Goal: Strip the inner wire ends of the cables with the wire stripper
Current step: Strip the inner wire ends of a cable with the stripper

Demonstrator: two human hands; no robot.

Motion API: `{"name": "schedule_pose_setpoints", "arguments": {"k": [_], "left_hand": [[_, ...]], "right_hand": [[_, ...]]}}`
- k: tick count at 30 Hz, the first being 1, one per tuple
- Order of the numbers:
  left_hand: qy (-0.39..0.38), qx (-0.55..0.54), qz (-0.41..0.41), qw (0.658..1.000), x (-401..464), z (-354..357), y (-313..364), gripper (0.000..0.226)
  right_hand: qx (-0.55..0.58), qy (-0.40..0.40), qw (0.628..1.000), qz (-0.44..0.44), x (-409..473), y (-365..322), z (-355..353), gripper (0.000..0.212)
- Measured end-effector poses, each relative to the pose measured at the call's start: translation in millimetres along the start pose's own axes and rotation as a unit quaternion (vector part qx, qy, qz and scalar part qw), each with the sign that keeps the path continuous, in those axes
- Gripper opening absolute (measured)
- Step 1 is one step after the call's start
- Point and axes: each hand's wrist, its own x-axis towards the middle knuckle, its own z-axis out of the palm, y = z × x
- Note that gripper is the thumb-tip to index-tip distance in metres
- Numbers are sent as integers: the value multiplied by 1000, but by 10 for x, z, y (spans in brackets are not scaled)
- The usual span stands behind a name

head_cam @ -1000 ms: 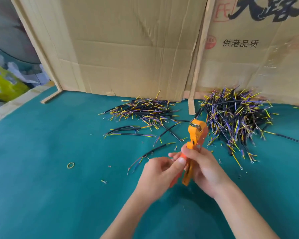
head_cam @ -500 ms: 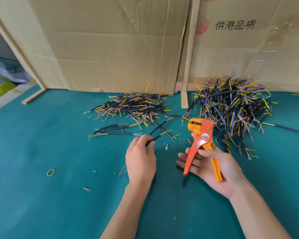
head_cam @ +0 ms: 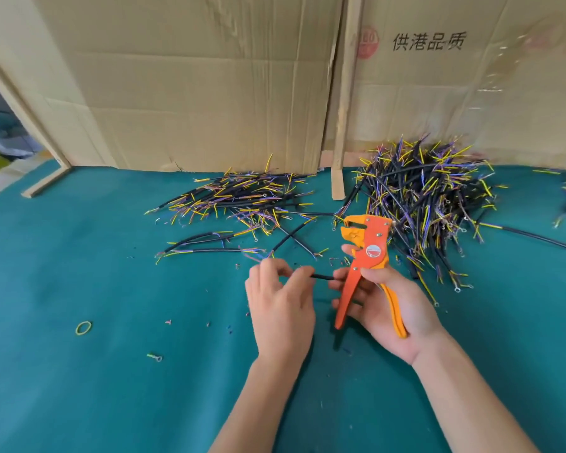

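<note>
— What do we have around us on the green table (head_cam: 79, 403)?

— Cardboard sheets (head_cam: 193, 93) stand along the back edge. Against them lie two heaps of black cables: a flatter pile (head_cam: 242, 199) to the left of a wooden strip (head_cam: 340, 125), a thicker pile (head_cam: 428, 194) to its right. A few loose cables (head_cam: 203, 245) lie nearer, just beyond our hands. A rubber band (head_cam: 83, 328) and a small ring terminal (head_cam: 155, 357) sit well to the left, with bits of insulation scattered about.

— And our hands?

— Our left hand (head_cam: 280, 308) pinches one black cable (head_cam: 322, 276), fingers curled on it; the cable's far end reaches our right fingertips. Our right hand (head_cam: 389, 305) holds the orange wire stripper (head_cam: 365, 256) upright, thumb over one handle, fingers behind; the handles are spread apart.
</note>
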Motion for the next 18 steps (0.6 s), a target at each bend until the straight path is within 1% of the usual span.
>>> {"name": "schedule_pose_setpoints", "arguments": {"k": [2, 3, 4, 5, 7, 9, 11, 13, 16, 17, 18], "left_hand": [[-2, -22, -74, 997, 11, -29, 36, 14], [-19, -65, -136, 988, 17, -40, 45, 13], [-33, -125, -204, 970, 27, -46, 46, 14], [-36, -191, -262, 945, 35, -46, 28, 15], [-14, -308, -333, 891, 68, -66, -26, 16], [12, -410, -384, 827, 110, -98, -71, 17], [25, -467, -438, 768, 134, -128, -116, 21], [9, -492, -467, 735, 169, -145, -148, 18], [-5, -556, -461, 691, 188, -148, -138, 14], [-2, -567, -457, 685, 199, -146, -120, 16], [-2, -566, -453, 689, 209, -142, -102, 18]], "right_hand": [[16, 8, 1000, 0, -26, -6, 10, 59], [24, 0, 1000, 2, -44, -11, 19, 61], [30, -12, 999, 4, -58, -16, 26, 64], [30, -26, 999, 9, -67, -18, 33, 69], [18, -61, 997, 34, -65, 6, 61, 77], [-4, -93, 994, 61, -65, 49, 101, 73], [-25, -128, 988, 89, -79, 99, 140, 67], [-40, -157, 980, 115, -94, 132, 171, 68], [-63, -194, 969, 137, -112, 115, 140, 71], [-73, -200, 967, 139, -119, 86, 120, 71], [-81, -199, 967, 138, -125, 53, 100, 71]]}}
